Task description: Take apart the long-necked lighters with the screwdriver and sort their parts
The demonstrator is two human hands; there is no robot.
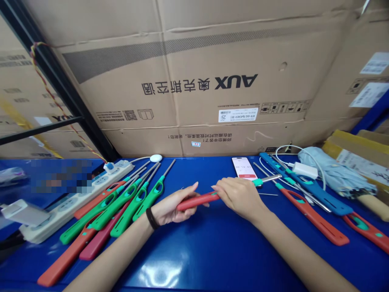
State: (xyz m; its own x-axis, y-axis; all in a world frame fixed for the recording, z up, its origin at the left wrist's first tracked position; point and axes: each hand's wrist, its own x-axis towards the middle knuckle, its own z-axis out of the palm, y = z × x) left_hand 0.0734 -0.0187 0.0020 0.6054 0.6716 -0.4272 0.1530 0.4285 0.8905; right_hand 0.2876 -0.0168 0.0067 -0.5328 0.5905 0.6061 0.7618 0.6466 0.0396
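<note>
Blue table (212, 259) nearest; left hand (172, 207) gripping red utility lighter (197, 201) mid-table, right hand (240, 198) closed over its neck; more lighters (313, 219) lying left, right.

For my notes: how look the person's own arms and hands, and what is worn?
The left arm and right arm are bare, with no sleeves. The left hand and right hand wear no gloves. A narrow black band circles the left wrist; the right wrist shows none.

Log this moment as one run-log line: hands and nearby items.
left hand: grips red utility lighter handle | right hand: holds lighter near teal collar | nearby: green lighters, phone
</note>
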